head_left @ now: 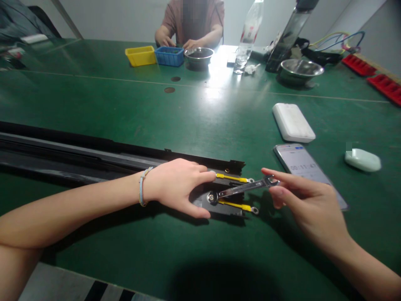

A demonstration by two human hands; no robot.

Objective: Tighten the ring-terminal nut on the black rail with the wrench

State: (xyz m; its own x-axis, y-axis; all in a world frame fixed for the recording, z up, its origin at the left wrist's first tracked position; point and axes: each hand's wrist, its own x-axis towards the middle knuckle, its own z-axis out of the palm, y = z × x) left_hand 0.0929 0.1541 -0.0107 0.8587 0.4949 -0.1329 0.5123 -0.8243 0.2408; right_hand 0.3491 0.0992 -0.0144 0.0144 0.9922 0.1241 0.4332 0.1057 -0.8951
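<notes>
My left hand [178, 184] lies spread over a long black metal rail [134, 161], its fingers stretched towards the rail's right end. In my right hand [310, 205] is a combination wrench [247, 188], pinched near its open-ended jaw between thumb and fingers. The wrench's ring end sits around a nut or bolt [211, 197] on the rail, just right of my left thumb. Two yellow wires [232, 178] with ring terminals [255, 210] stick out of the rail's end, one on each side of the wrench.
Right of the rail lie a phone [300, 161] showing a timer, a white box-like device [293, 122] and a pale rounded case [362, 160]. Across the green table [125, 104] stand yellow [140, 56] and blue [169, 56] bins, metal bowls [300, 72] and a bottle [249, 39]. Another person sits opposite.
</notes>
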